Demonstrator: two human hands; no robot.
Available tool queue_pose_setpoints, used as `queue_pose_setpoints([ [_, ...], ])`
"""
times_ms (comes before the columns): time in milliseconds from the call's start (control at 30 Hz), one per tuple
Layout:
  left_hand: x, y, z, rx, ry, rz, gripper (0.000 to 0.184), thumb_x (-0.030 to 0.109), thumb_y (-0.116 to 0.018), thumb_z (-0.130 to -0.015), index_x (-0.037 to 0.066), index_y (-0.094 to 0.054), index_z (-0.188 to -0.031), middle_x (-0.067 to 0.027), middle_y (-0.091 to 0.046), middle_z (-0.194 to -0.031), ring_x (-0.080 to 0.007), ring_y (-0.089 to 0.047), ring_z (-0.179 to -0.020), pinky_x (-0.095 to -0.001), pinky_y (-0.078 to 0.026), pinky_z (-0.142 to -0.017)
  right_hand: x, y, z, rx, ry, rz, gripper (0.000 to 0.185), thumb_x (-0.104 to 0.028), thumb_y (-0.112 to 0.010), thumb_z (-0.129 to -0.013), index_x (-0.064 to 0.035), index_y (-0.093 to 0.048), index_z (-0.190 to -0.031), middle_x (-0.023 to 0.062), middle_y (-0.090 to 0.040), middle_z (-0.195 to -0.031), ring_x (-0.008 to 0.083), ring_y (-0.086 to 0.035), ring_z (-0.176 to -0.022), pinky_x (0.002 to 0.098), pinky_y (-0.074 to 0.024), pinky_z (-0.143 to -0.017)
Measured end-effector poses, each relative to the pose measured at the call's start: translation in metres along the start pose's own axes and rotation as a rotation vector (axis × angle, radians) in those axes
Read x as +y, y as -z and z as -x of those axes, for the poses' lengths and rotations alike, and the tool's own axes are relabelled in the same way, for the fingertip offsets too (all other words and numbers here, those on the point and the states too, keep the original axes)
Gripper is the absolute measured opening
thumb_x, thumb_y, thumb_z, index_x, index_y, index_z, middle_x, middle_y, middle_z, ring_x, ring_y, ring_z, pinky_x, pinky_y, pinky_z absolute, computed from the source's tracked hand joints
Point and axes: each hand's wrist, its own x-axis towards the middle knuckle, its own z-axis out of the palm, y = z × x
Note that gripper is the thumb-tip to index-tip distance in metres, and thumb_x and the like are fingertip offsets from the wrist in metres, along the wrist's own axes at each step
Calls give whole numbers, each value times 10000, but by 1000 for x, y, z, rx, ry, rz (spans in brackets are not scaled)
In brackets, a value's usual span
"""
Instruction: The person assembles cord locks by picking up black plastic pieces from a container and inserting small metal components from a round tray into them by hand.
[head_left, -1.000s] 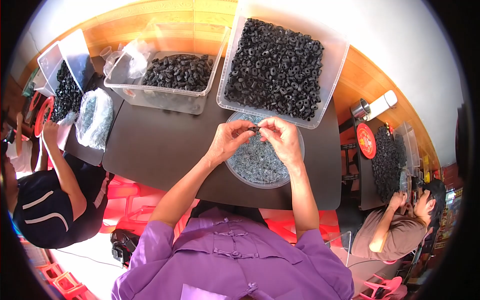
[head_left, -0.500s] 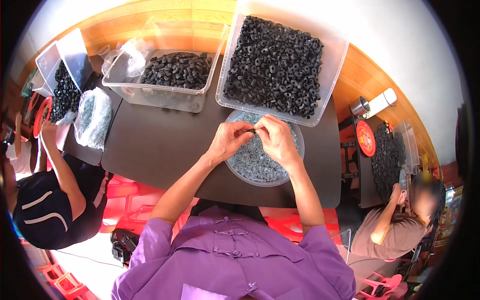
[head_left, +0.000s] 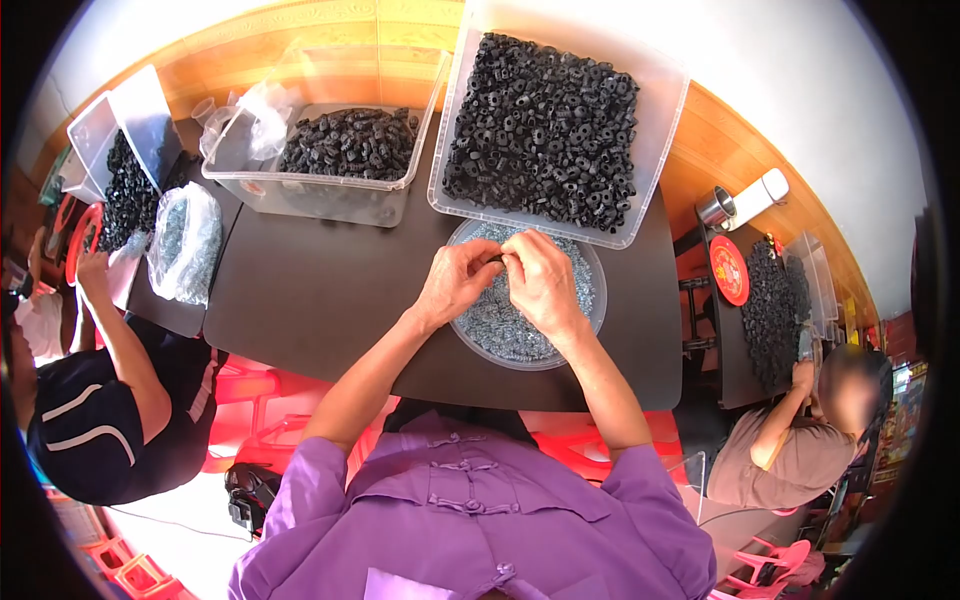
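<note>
My left hand (head_left: 457,285) and my right hand (head_left: 543,283) meet over a round clear tub (head_left: 597,318) of small bluish translucent pieces (head_left: 508,325). Between my fingertips sits a small black part (head_left: 497,260), mostly covered by the fingers. Both hands are closed in a pinch on it. Just beyond the tub stands a large clear bin (head_left: 657,150) heaped with black ring-like parts (head_left: 545,130). To its left, another clear bin (head_left: 310,192) holds a pile of black pieces (head_left: 352,140) and a crumpled plastic bag (head_left: 268,125).
A bag of bluish pieces (head_left: 186,245) lies on the left table. One person (head_left: 110,420) sits at left, another (head_left: 775,450) at right. Beside a black pile (head_left: 772,315) are a red plate (head_left: 729,270), a metal cup (head_left: 715,207) and a white bottle (head_left: 760,197).
My right hand has turned, its fingers coming closer to my left fingertips and covering more of the black part. The person at right has lowered their head and shifted their arms.
</note>
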Motion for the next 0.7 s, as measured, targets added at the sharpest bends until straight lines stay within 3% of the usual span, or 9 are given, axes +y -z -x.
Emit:
queue_pose_setpoints([
  [67,3,0,0,-8,26,21,159,52,-616,-819,-42,-616,-948,-94,-653,-700,-133,-624,-589,-280,-494,-563,2,-2,4,80,-133,-200,142,50,-655,-773,5,-574,-880,118,-610,-802,237,-635,-699,322,-509,-612],
  [100,4,1,1,-17,57,42,161,54,-612,-820,-39,-614,-952,-92,-655,-709,-127,-623,-599,-277,-492,-562,-2,2,4,64,-266,-290,233,32,-674,-750,-16,-577,-957,129,-607,-804,265,-637,-734,351,-506,-629],
  [200,7,1,1,13,143,217,165,67,-618,-812,-36,-616,-941,-90,-655,-719,-108,-606,-605,-263,-482,-558,1,7,15,16,-233,-267,305,13,-689,-747,-10,-588,-1034,137,-591,-865,267,-625,-781,349,-508,-650],
  [300,3,2,0,-9,127,77,187,84,-634,-796,-38,-620,-936,-89,-654,-725,-97,-582,-600,-261,-476,-553,-6,4,22,-21,-59,38,393,-76,-713,-735,33,-552,-1077,133,-541,-946,298,-558,-881,359,-502,-698],
  [433,3,2,1,-5,70,49,189,100,-639,-790,-39,-631,-919,-80,-651,-708,-96,-564,-577,-262,-473,-553,-13,0,20,-17,-42,203,372,-125,-733,-722,12,-558,-1021,113,-519,-883,278,-550,-833,362,-510,-669],
  [700,4,3,-1,-35,71,99,209,114,-631,-802,-39,-662,-940,-98,-645,-680,-99,-566,-571,-273,-469,-553,-3,-2,21,63,14,213,349,-124,-758,-675,6,-564,-933,100,-541,-816,266,-561,-764,358,-507,-603],
])
